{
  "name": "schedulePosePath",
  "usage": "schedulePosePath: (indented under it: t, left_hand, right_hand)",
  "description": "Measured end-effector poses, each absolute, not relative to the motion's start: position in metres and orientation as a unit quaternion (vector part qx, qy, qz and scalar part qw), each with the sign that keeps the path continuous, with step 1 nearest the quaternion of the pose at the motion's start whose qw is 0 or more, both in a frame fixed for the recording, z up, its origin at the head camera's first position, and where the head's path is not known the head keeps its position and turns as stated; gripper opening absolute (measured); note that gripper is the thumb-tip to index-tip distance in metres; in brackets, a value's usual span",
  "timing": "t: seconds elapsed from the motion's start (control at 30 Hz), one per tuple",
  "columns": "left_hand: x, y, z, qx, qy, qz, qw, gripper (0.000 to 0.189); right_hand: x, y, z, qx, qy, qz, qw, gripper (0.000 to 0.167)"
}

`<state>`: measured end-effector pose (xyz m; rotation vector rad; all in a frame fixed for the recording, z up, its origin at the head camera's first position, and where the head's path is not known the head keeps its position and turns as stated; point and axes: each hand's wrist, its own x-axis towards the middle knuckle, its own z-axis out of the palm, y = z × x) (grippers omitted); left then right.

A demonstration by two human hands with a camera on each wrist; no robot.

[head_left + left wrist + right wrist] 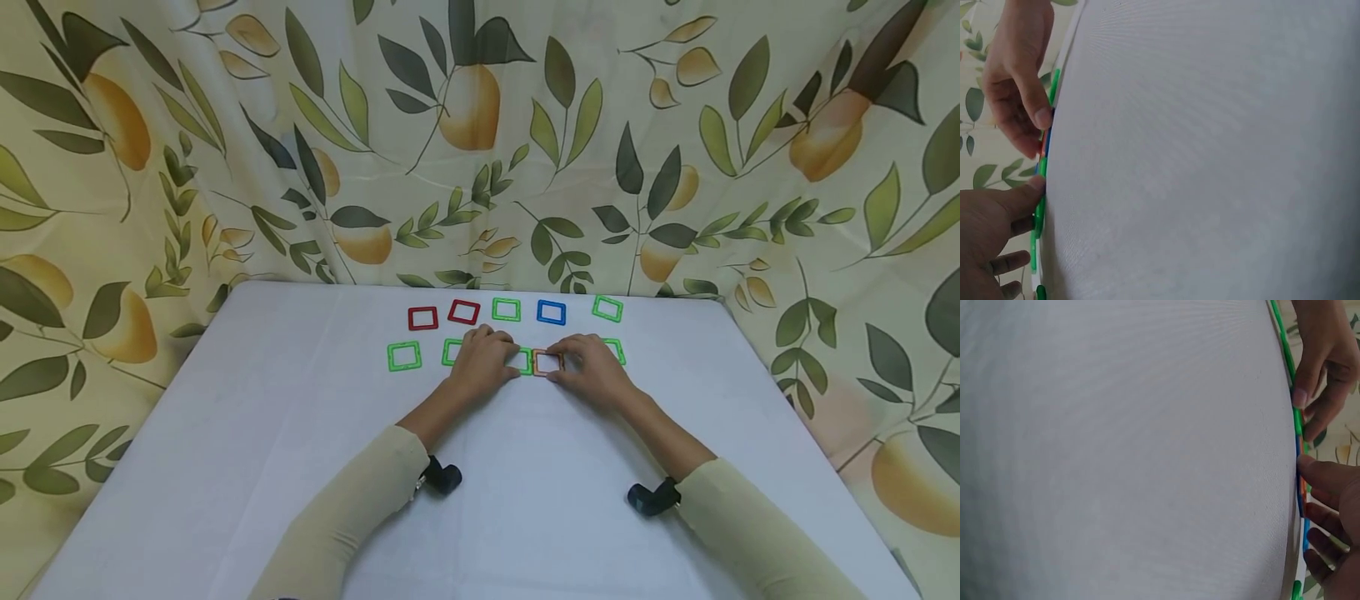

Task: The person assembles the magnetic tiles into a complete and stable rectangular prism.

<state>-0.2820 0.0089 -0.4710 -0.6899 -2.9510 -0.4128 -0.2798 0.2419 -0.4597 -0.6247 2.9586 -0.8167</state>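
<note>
My left hand point(483, 362) grips a green open-centred square tile point(529, 364) by its left part, thumb at the near edge and fingers over the far one. Against that tile's right side lies an orange square frame tile point(536, 363). My right hand point(596, 371) pinches the orange tile at its right end between thumb and fingers. The two tiles meet edge to edge on the white table point(517, 483). A blue edge point(1299, 447) shows alongside the orange in the right wrist view; whether it belongs to a separate tile I cannot tell.
Behind the hands runs a row of frame tiles: two red point(423, 318), a green point(506, 310), a blue point(551, 312) and another green point(607, 308). More green tiles point(404, 356) flank the hands, some partly hidden. A patterned curtain point(480, 183) hangs at the far edge.
</note>
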Motion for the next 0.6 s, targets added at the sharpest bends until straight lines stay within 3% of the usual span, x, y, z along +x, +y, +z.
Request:
schedulePosePath:
  t: [0.6]
  left_hand:
    - [-0.281,-0.023,-0.466,-0.190,-0.965,-0.174,0.041,0.058]
  right_hand:
    - [-0.275,0.241,-0.462,-0.204,0.942,-0.268,0.004,0.041]
